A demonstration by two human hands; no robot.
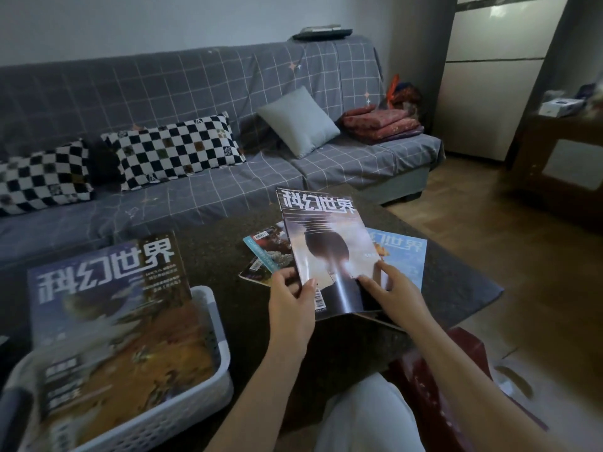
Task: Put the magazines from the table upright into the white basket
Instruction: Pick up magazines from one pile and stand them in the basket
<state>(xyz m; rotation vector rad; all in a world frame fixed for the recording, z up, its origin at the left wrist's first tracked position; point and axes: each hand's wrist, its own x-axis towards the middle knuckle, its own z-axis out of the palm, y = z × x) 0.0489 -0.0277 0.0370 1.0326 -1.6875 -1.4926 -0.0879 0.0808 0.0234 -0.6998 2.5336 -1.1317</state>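
1. White plastic basket (215, 363), perforated wall, at 8 o'clock on the near left of the dark table (228, 256); a blue-and-orange magazine (111, 308) stands in it, leaning, its title edge above the rim.
2. Left hand (290, 305), just below frame centre: thumb on the cover and fingers behind the lower left edge of the raised magazine (326, 252), closed on it in a pinch.
3. Right hand (394, 291), at 4 o'clock from centre: fingers curled onto the same magazine's lower right corner, where the cover bends into a fold; whether the thumb grips underneath is not clear from this angle.
4. Raised magazine: tilted up off the table, title edge pointing to 12 o'clock.
5. Light blue magazine (408, 256), flat on the table at 3 o'clock of the raised one, partly covered by it.
6. Two more magazines (267, 256), overlapping, flat at its 9 o'clock side.
7. Grey checked sofa (212, 93) beyond the table, at 12 o'clock, bearing two black-and-white chequered cushions (173, 151), one grey cushion (298, 122) and folded red cloth (381, 123).
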